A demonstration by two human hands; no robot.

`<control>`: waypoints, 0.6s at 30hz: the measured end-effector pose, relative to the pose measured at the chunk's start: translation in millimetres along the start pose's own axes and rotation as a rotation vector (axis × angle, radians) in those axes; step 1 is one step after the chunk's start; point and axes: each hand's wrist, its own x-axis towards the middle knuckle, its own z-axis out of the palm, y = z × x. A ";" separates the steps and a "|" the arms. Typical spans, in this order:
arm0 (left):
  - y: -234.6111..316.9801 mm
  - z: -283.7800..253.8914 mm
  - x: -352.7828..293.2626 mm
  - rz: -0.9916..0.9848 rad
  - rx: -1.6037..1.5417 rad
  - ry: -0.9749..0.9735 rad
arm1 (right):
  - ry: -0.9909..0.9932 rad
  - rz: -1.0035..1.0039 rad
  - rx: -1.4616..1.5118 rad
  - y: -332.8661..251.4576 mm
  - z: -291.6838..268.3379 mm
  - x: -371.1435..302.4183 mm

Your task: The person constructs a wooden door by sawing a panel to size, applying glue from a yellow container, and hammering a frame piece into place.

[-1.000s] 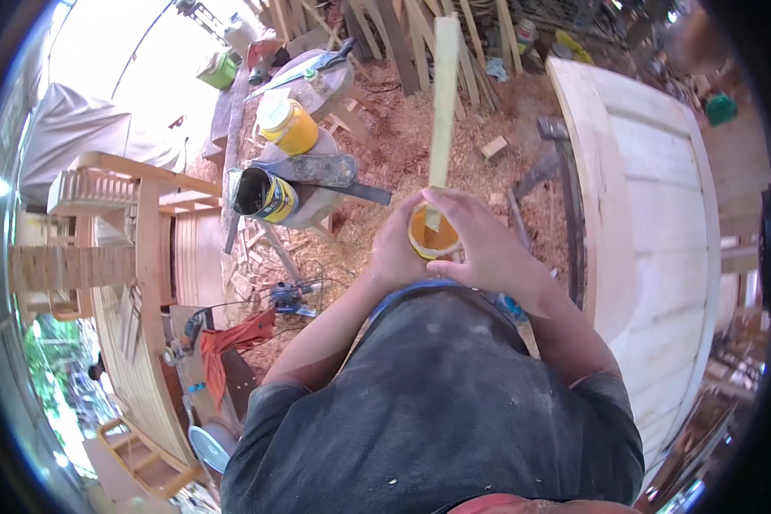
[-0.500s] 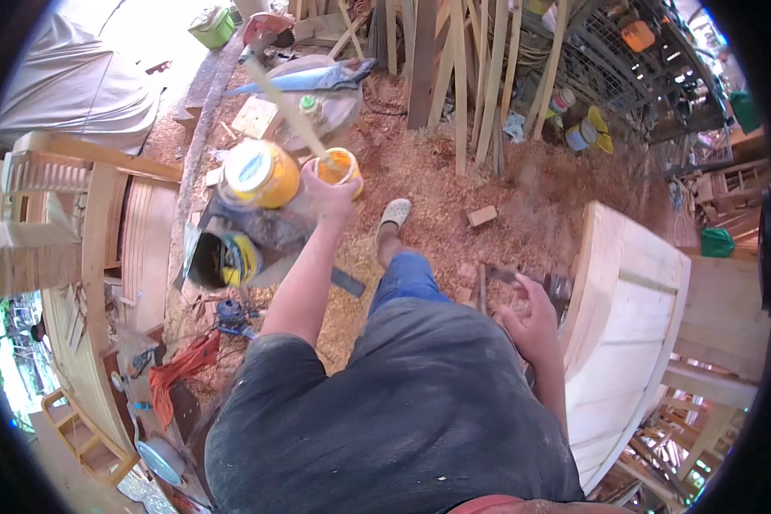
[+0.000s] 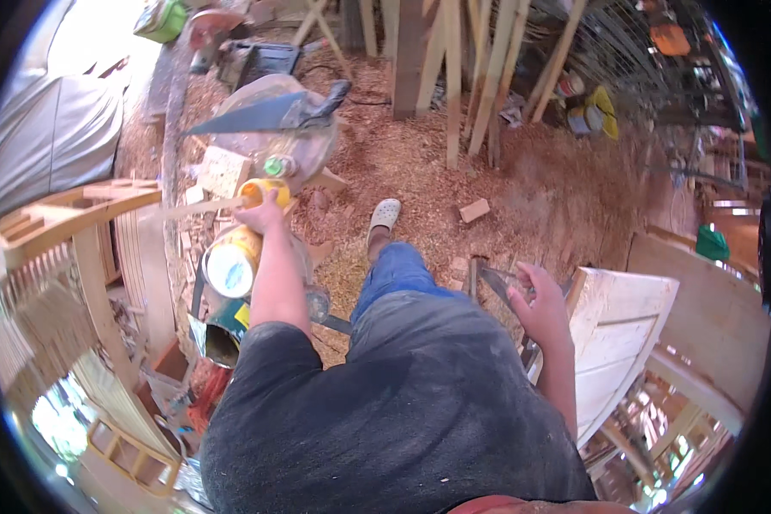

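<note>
Out ahead on the left, my left hand (image 3: 264, 214) is closed round a small yellow tub (image 3: 273, 186) with orange inside. A pale wooden stick (image 3: 199, 207) juts from the tub toward the left; whether my fingers also pinch it I cannot tell. Just below that hand stands a larger yellow jar (image 3: 236, 261) with a whitish lid, partly covered by my forearm. Beside it a dark, open can (image 3: 224, 341) lies tipped. My right hand (image 3: 540, 300) hangs by my right side, fingers loosely curled and apart, holding nothing. It is nearest a white-painted wooden panel (image 3: 621, 321).
A handsaw (image 3: 253, 118) lies on a round surface (image 3: 313, 147) near a green-capped bottle (image 3: 279, 165). Wood shavings cover the floor (image 3: 385, 128), with a wood block (image 3: 475, 210) on them. Upright boards (image 3: 454, 86) lean at the back. Wooden frames (image 3: 103, 206) stand left.
My left hand has drawn the tub leftward and in, tilting it so the stick swings from upright to nearly level. The view has shifted left. My right hand stays empty at my side.
</note>
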 end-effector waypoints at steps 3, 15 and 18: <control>0.5 3.2 13.1 0.013 -0.065 0.019 | -0.018 -0.019 -0.036 16.2 -11.5 11.3; -37.9 34.4 71.8 0.092 0.618 -0.410 | 0.224 0.108 0.068 105.4 -74.8 20.1; -14.9 65.3 -11.1 0.347 0.889 -0.735 | 0.734 0.260 -0.016 180.5 -76.2 11.4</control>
